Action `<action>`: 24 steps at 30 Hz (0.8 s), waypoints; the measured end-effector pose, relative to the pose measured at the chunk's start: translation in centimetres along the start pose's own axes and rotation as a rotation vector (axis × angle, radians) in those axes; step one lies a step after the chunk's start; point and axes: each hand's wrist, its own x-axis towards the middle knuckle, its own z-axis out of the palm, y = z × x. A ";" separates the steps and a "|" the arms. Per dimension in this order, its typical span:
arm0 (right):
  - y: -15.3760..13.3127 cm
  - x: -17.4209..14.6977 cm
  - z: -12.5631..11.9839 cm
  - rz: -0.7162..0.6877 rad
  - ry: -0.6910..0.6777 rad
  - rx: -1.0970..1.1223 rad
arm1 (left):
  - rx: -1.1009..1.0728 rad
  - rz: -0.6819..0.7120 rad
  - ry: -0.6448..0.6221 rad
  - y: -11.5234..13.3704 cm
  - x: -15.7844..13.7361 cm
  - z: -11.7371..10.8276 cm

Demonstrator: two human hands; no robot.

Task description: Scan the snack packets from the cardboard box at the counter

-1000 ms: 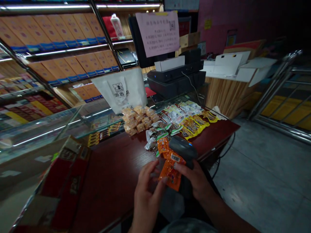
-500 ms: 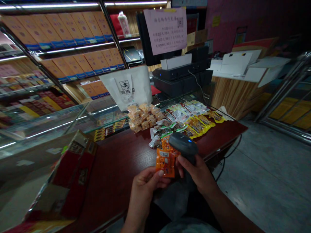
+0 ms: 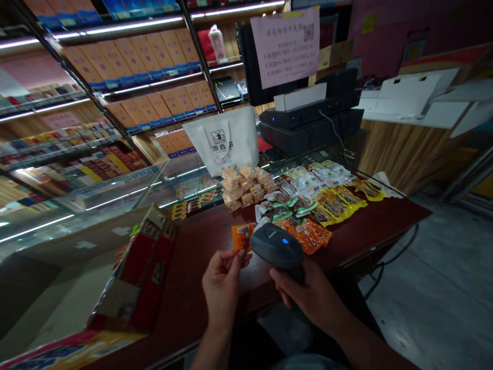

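Observation:
My left hand (image 3: 225, 275) pinches an orange snack packet (image 3: 241, 236) by its lower edge, a printed label on its upper part. In my right hand (image 3: 298, 282) is a dark barcode scanner (image 3: 278, 246), gripped by its handle, with a small blue light on top. Its head is tilted toward the packet and hides part of it. Just beyond the scanner lie more orange packets (image 3: 314, 236) on the dark red table (image 3: 200, 262). Behind them are clear packets with green trim (image 3: 283, 205), yellow-edged packets (image 3: 339, 203) and a pile of wrapped tan snacks (image 3: 246, 187).
An open carton (image 3: 146, 272) stands at the left. A white bag (image 3: 227, 139) stands at the back beside a monitor with a pink sign (image 3: 285, 49) and a black cash-register unit (image 3: 311, 123). Silvery packets (image 3: 316, 177) lie near the glass counter. Shelves hold orange boxes (image 3: 154, 51).
The view has shifted left. My left hand has brought the packet away to the left of the other orange packets, and the scanner has swung over toward it.

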 end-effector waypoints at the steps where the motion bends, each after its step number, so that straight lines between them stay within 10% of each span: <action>1: 0.0 0.2 0.2 0.000 -0.002 -0.004 | 0.005 0.005 0.010 0.0 0.1 -0.1; 24: 0.6 1.6 -0.9 0.008 -0.039 0.085 | -0.070 -0.070 -0.025 -1.7 2.0 0.4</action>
